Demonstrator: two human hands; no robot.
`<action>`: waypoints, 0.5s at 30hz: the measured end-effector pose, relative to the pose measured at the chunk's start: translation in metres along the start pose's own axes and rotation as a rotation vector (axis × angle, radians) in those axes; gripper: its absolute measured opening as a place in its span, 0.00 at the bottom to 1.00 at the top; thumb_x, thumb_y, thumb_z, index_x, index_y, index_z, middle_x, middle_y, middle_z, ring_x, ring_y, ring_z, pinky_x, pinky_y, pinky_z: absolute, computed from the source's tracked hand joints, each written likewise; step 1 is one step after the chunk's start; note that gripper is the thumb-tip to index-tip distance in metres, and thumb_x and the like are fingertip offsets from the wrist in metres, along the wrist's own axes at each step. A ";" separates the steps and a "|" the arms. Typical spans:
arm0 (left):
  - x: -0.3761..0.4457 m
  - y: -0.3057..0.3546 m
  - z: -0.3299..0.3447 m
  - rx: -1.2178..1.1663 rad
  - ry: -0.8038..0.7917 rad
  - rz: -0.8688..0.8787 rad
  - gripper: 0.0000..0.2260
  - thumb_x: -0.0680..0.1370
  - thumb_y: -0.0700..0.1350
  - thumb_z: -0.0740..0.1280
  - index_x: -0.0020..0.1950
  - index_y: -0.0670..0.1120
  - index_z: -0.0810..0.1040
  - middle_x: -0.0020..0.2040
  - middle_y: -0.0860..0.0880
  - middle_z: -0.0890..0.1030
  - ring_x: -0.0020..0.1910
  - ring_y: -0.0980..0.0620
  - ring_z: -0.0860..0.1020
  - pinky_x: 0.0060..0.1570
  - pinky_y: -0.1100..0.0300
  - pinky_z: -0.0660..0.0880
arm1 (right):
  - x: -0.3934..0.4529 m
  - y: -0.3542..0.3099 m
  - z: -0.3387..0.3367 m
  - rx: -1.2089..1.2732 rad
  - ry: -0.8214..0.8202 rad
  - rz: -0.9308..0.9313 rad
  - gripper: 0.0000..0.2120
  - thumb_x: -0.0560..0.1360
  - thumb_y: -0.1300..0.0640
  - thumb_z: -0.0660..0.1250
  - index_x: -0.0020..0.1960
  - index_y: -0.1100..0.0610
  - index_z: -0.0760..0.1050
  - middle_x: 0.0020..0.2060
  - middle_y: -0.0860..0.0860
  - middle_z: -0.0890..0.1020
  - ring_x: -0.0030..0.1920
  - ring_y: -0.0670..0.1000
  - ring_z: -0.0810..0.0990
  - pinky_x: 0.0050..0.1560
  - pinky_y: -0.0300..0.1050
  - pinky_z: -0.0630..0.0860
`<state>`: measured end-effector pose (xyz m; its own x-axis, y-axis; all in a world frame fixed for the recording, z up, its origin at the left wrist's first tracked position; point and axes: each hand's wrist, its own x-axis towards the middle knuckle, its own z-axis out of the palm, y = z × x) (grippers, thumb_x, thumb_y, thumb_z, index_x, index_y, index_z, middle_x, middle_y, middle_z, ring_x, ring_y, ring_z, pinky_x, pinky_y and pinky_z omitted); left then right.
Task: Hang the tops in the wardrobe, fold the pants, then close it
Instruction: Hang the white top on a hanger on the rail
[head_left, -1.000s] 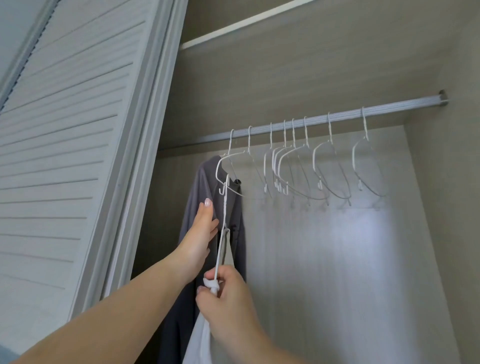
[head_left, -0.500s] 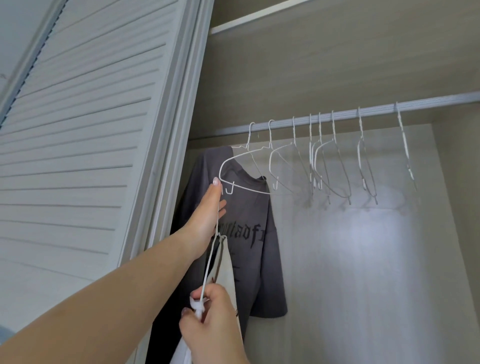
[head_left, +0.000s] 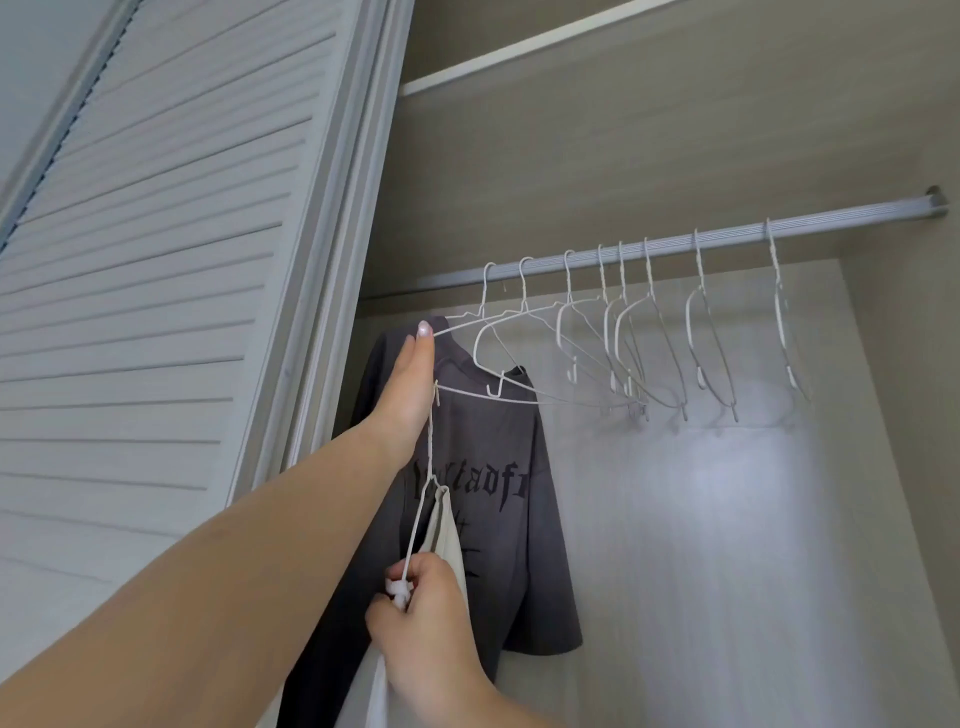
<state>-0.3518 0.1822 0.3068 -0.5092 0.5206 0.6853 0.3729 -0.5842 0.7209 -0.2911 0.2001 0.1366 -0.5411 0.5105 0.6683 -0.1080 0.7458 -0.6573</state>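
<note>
Fingers (head_left: 422, 338) touch a hanger (head_left: 519, 400) inside the pale-wood wardrobe (head_left: 675, 156).

You are looking up into an open wardrobe (head_left: 675, 156) lined with pale wood-grain panels. Its back wall (head_left: 701, 545) carries a soft bright patch of light near the middle, fading toward the edges. The right side panel (head_left: 904, 467) runs down the right edge of your view. A grey metal rail (head_left: 841, 215) crosses the interior, slanting up to a bracket at the right side panel. Above the rail a broad panel slopes toward you, and a thin white shelf edge (head_left: 519, 49) cuts across the top. At your left stands a white louvred door (head_left: 156, 260), its slats running across, framed by a pale moulded edge (head_left: 343, 234).
</note>
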 end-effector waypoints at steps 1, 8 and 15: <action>0.002 0.003 0.002 -0.006 -0.003 0.008 0.37 0.70 0.75 0.49 0.76 0.61 0.55 0.76 0.57 0.61 0.74 0.53 0.61 0.72 0.51 0.56 | 0.000 0.001 -0.002 -0.016 0.002 0.002 0.12 0.72 0.62 0.63 0.42 0.46 0.65 0.52 0.54 0.75 0.39 0.42 0.72 0.39 0.28 0.68; 0.019 -0.006 -0.001 0.017 0.055 0.030 0.43 0.59 0.81 0.49 0.69 0.63 0.69 0.66 0.57 0.75 0.65 0.52 0.73 0.68 0.48 0.66 | -0.004 0.021 -0.004 -0.062 -0.026 0.068 0.16 0.75 0.64 0.61 0.37 0.47 0.62 0.41 0.43 0.70 0.53 0.38 0.75 0.58 0.23 0.65; 0.007 -0.006 0.007 0.078 0.003 0.024 0.29 0.77 0.69 0.47 0.75 0.57 0.62 0.71 0.56 0.67 0.71 0.53 0.66 0.70 0.52 0.59 | -0.007 0.030 -0.007 -0.069 0.056 0.007 0.14 0.74 0.62 0.61 0.39 0.46 0.60 0.60 0.45 0.66 0.62 0.36 0.70 0.46 0.18 0.62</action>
<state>-0.3523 0.1931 0.3081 -0.5017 0.5055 0.7020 0.4441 -0.5459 0.7105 -0.2845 0.2218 0.1147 -0.4936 0.5374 0.6838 -0.0455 0.7692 -0.6374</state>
